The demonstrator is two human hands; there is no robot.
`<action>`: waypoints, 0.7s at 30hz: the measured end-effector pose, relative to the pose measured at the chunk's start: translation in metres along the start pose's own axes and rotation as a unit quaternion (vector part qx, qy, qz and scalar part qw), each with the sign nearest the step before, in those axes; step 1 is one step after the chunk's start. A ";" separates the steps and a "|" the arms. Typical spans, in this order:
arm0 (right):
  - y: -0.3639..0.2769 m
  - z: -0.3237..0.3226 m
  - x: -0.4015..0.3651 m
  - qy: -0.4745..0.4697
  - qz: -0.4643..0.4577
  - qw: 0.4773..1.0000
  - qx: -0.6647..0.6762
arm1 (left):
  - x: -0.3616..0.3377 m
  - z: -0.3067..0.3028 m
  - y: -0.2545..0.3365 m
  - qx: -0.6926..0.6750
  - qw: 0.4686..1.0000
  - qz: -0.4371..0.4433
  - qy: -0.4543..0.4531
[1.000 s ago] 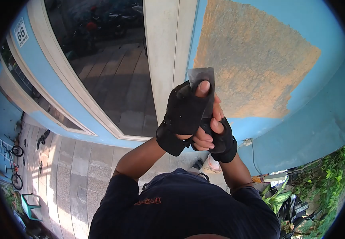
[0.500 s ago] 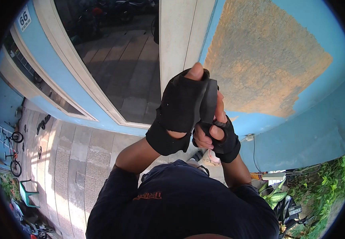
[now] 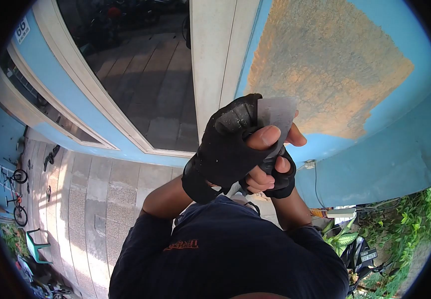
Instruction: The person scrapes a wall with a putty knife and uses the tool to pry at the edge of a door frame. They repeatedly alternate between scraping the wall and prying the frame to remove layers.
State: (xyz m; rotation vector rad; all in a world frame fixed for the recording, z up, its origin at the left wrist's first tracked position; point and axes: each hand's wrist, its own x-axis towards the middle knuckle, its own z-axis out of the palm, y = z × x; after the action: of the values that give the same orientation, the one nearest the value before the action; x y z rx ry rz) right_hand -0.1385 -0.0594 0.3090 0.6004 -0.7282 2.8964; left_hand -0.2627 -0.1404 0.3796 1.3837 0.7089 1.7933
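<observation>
- Head view, only view. Scraper [image 3: 278,110] held between both hands, in front of the chest; name judged from its flat, straight-ended blade.
- Left hand [image 3: 225,142]: closed on the blade, thumb laid over the near face, fingertips showing past the right edge.
- Right hand [image 3: 282,182]: curled, thumb and fingers bent around the handle end; handle mostly hidden.
- Long axis: from the right hand up past the left thumb, leaning slightly right, blade end away from the body. Left hand nearer the blade end.
- Bare patch [image 3: 330,70] on the blue wall [image 3: 325,144]: beyond the blade, ahead and to the right. No contact apparent; depth gap cannot be judged.
- Gloves: black, fingertips exposed.
- Room: dark glass [image 3: 140,89] ahead-left; paved floor [image 3: 93,209] below; bicycle [image 3: 20,216] and green stool [image 3: 37,245] far left; plants [image 3: 424,224] lower right.
</observation>
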 end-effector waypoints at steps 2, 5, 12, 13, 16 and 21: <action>-0.001 0.000 0.003 -0.017 -0.015 1.000 -0.020 | -0.002 0.003 -0.002 0.069 0.997 0.018 0.038; -0.002 -0.027 0.004 -0.113 0.045 0.991 -0.050 | -0.003 0.009 0.001 0.034 0.999 0.009 0.042; -0.004 -0.008 -0.004 -0.027 0.030 0.990 -0.135 | 0.002 0.017 0.006 0.095 0.993 0.053 0.040; -0.001 -0.008 -0.004 -0.045 -0.006 0.993 -0.112 | 0.001 0.017 0.004 0.095 0.993 0.057 0.039; 0.002 -0.006 -0.006 -0.059 -0.046 0.993 -0.091 | 0.001 0.020 0.004 0.092 0.993 0.057 0.041; 0.003 -0.009 -0.009 -0.060 -0.051 0.993 -0.090 | -0.001 0.018 0.011 0.105 0.994 0.034 0.021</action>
State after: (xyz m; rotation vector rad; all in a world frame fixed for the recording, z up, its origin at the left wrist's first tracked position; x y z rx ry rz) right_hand -0.1339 -0.0572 0.2968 0.7713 -0.9324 2.6822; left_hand -0.2477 -0.1480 0.3926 1.5252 0.9046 1.8476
